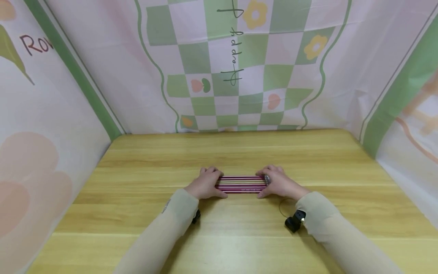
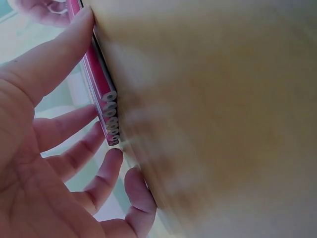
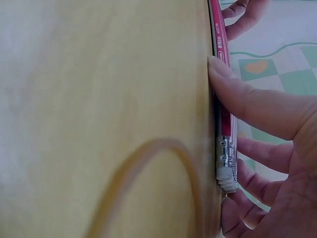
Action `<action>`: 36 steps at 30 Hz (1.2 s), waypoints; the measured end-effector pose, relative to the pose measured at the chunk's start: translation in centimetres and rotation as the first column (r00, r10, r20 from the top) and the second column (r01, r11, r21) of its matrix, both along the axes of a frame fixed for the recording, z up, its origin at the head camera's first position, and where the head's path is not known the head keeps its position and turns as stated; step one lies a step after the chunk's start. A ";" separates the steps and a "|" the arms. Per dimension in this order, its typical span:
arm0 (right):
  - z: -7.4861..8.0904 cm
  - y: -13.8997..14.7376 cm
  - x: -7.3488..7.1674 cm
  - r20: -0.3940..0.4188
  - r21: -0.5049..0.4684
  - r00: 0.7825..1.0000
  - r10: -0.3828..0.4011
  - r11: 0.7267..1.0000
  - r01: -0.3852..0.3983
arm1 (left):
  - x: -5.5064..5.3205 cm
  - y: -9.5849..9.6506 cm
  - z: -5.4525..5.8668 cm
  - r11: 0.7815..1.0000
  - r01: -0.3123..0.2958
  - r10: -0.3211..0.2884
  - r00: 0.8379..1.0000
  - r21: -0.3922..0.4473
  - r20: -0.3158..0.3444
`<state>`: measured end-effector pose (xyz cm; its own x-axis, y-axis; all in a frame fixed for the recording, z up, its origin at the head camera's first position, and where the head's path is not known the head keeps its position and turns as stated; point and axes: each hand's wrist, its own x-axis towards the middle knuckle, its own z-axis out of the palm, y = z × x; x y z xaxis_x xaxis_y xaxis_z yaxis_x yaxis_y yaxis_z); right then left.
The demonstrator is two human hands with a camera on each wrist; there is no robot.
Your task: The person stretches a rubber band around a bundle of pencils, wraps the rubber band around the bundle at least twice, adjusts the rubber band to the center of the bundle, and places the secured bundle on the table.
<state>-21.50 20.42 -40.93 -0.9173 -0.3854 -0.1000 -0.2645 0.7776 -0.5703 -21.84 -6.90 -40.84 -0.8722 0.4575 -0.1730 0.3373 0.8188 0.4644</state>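
Note:
A row of red pencils (image 1: 241, 184) lies side by side, flat on the wooden table. Their plain blunt ends (image 2: 111, 119) point left, and their white erasers (image 3: 225, 174) in silver ferrules are at the right. My left hand (image 1: 206, 184) holds the left end, its thumb along the near side and its fingers at the far side. At the eraser end my right hand (image 1: 276, 183) grips the row the same way, thumb near and fingers far. A thin tan rubber band (image 3: 168, 143) lies on the table beside my right wrist.
The wooden table (image 1: 239, 236) reaches back to a checkered green and white cloth (image 1: 236, 83). Printed cloth walls also stand at the left and right. Small black cameras (image 1: 294, 221) are strapped under both wrists.

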 end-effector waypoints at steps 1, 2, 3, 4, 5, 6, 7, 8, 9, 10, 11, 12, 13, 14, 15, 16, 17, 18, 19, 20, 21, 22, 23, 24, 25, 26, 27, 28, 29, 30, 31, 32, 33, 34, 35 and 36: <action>-0.1 0.0 -0.1 -0.003 -0.002 1.000 -0.001 1.000 0.001 | 0.0 0.0 0.0 1.000 0.000 0.000 1.000 -0.005 0.001; -0.1 0.0 -0.1 -0.004 -0.004 1.000 -0.001 1.000 0.001 | -0.1 0.0 0.0 1.000 0.000 0.000 1.000 -0.007 0.001; -0.2 0.0 -0.2 -0.003 -0.006 1.000 -0.003 1.000 0.003 | -0.1 0.0 0.1 1.000 -0.001 0.001 1.000 -0.011 0.003; -0.2 0.0 -0.2 0.001 -0.009 1.000 -0.004 1.000 0.004 | -0.1 0.1 0.1 1.000 -0.001 0.001 1.000 -0.013 0.006; -0.2 0.0 -0.3 0.003 -0.011 1.000 -0.003 1.000 0.003 | -0.1 0.1 0.1 1.000 -0.002 0.002 1.000 -0.016 0.010; -0.3 0.0 -0.4 0.007 -0.012 1.000 -0.003 1.000 0.003 | -0.1 0.1 0.2 1.000 -0.003 0.003 1.000 -0.016 0.012; -0.2 0.0 -0.4 0.011 -0.013 1.000 -0.002 1.000 0.002 | -0.2 0.1 0.2 1.000 -0.001 0.002 1.000 -0.016 0.013; -0.2 0.0 -0.5 0.012 -0.011 1.000 0.000 1.000 0.000 | -0.2 0.1 0.3 1.000 -0.001 0.001 1.000 -0.013 0.015; -0.2 0.0 -0.6 0.014 -0.009 1.000 0.002 1.000 -0.002 | -0.2 0.1 0.3 1.000 0.000 0.000 1.000 -0.014 0.017; -0.2 0.0 -0.6 0.018 -0.006 1.000 0.005 1.000 -0.005 | -0.2 0.1 0.4 1.000 0.002 -0.002 1.000 -0.011 0.018; -0.1 0.0 -0.7 0.019 -0.004 1.000 0.010 1.000 -0.010 | -0.2 0.1 0.4 1.000 0.005 -0.005 1.000 -0.011 0.018; -0.1 0.0 -0.7 0.022 -0.004 1.000 0.014 1.000 -0.014 | -0.2 0.1 0.4 1.000 0.008 -0.008 1.000 -0.009 0.017; 0.0 -0.1 -0.7 0.021 -0.002 1.000 0.019 1.000 -0.019 | -0.2 0.1 0.4 1.000 0.012 -0.011 1.000 -0.010 0.017; 0.0 -0.1 -0.7 0.023 -0.001 0.999 0.024 1.000 -0.024 | -0.3 0.1 0.4 1.000 0.014 -0.014 1.000 -0.010 0.018; 0.1 -0.2 -0.7 0.026 -0.001 0.999 0.030 1.000 -0.030 | -0.3 0.1 0.4 1.000 0.016 -0.016 1.000 -0.012 0.019; 0.2 -0.2 -0.7 0.027 -0.001 0.999 0.036 0.999 -0.036 | -0.3 0.1 0.4 1.000 0.018 -0.018 1.000 -0.012 0.020; 0.2 -0.2 -0.7 0.025 -0.001 0.999 0.042 0.999 -0.042 | -0.3 0.1 0.4 1.000 0.019 -0.019 1.000 -0.013 0.022; 0.2 -0.2 -0.7 0.026 -0.001 0.999 0.045 0.999 -0.045 | -0.2 0.1 0.4 1.000 0.020 -0.020 1.000 -0.014 0.024; 0.2 -0.3 -0.7 0.025 -0.001 0.998 0.051 0.999 -0.051 | -0.2 0.1 0.4 1.000 0.021 -0.021 0.999 -0.014 0.027; 0.3 -0.3 -0.7 0.026 -0.001 0.998 0.053 0.999 -0.053 | -0.2 0.1 0.4 1.000 0.022 -0.021 0.999 -0.013 0.028; 0.3 -0.3 -0.7 0.025 -0.003 0.998 0.059 0.998 -0.059 | -0.2 0.1 0.4 1.000 0.024 -0.024 0.999 -0.010 0.027; 0.2 -0.3 -0.7 0.026 -0.005 0.998 0.060 0.998 -0.060 | -0.2 0.0 0.4 1.000 0.026 -0.026 0.999 -0.008 0.028; 0.3 -0.3 -0.7 0.030 -0.008 0.998 0.062 0.998 -0.062 | -0.3 0.0 0.3 1.000 0.029 -0.029 0.999 -0.005 0.027; 0.3 -0.3 -0.8 0.035 -0.011 0.997 0.062 0.998 -0.062 | -0.3 0.0 0.3 0.999 0.032 -0.031 0.999 -0.003 0.027; 0.3 -0.3 -0.8 0.040 -0.016 0.997 0.065 0.998 -0.065 | -0.3 0.0 0.3 0.999 0.034 -0.034 0.999 -0.003 0.026; 0.3 -0.3 -0.8 0.045 -0.018 0.997 0.065 0.998 -0.064 | -0.3 0.0 0.3 0.999 0.037 -0.037 0.999 -0.007 0.025; 0.3 -0.3 -0.8 0.050 -0.023 0.996 0.068 0.998 -0.067 | -0.3 0.0 0.3 0.999 0.041 -0.041 0.999 -0.011 0.025; 0.3 -0.3 -0.8 0.057 -0.027 0.996 0.069 0.997 -0.068 | -0.3 0.0 0.3 0.999 0.045 -0.044 0.999 -0.020 0.026; 0.3 -0.3 -0.9 0.062 -0.033 0.995 0.075 0.997 -0.073 | -0.3 0.0 0.3 0.998 0.048 -0.047 0.999 -0.030 0.027; 0.3 -0.3 -0.9 0.062 -0.038 0.994 0.084 0.996 -0.082 | -0.2 0.0 0.4 0.998 0.051 -0.050 0.998 -0.039 0.030; 0.3 -0.3 -0.9 0.067 -0.044 0.994 0.091 0.995 -0.088 | -0.2 0.0 0.4 0.997 0.055 -0.053 0.998 -0.046 0.030; 0.3 -0.4 -0.9 0.070 -0.047 0.993 0.094 0.995 -0.091 | -0.2 0.1 0.4 0.997 0.058 -0.056 0.998 -0.053 0.032; 0.2 -0.4 -1.0 0.074 -0.050 0.992 0.098 0.994 -0.094 | -0.2 0.1 0.5 0.997 0.060 -0.058 0.998 -0.057 0.035; 0.2 -0.4 -1.0 0.078 -0.052 0.992 0.101 0.994 -0.097 | -0.1 0.1 0.5 0.996 0.061 -0.059 0.998 -0.062 0.036; 0.2 -0.4 -1.0 0.080 -0.050 0.992 0.103 0.994 -0.099 | -0.1 0.1 0.5 0.996 0.063 -0.060 0.997 -0.066 0.037; 0.2 -0.4 -1.0 0.081 -0.047 0.991 0.104 0.994 -0.100 | -0.1 0.1 0.6 0.995 0.066 -0.063 0.997 -0.069 0.037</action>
